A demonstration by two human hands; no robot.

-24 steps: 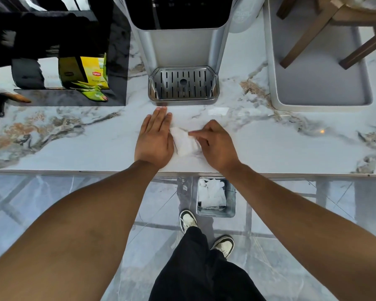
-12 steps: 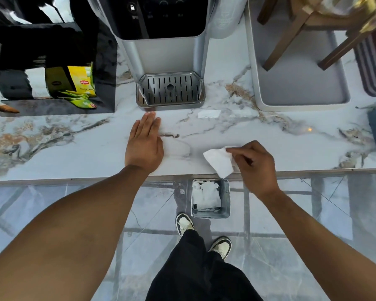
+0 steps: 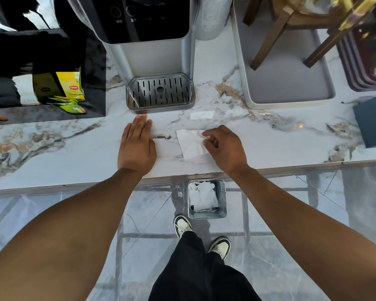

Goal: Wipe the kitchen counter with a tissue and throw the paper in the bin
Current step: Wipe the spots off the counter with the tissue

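Pinched at its right edge by the right hand point(image 3: 225, 148), fingertips point(image 3: 205, 135) curled onto the paper, the tissue point(image 3: 190, 144) lies spread on the marble tabletop point(image 3: 74, 148), near the front edge and just in front of the water dispenser point(image 3: 152, 51). That grip looks light, a thumb-and-finger nip rather than a fist. The left hand point(image 3: 137, 144) rests flat and released on the tabletop, just beside the tissue and holding nothing. On the floor directly below stands the bin point(image 3: 223, 198), already holding crumpled white paper. The tissue should handle as nearly weightless, limp and easily torn, more so if damp. Gathering it into a wad under the palm would likely give firmer wiping than dragging it by one edge, and a ball drops truer into the bin.
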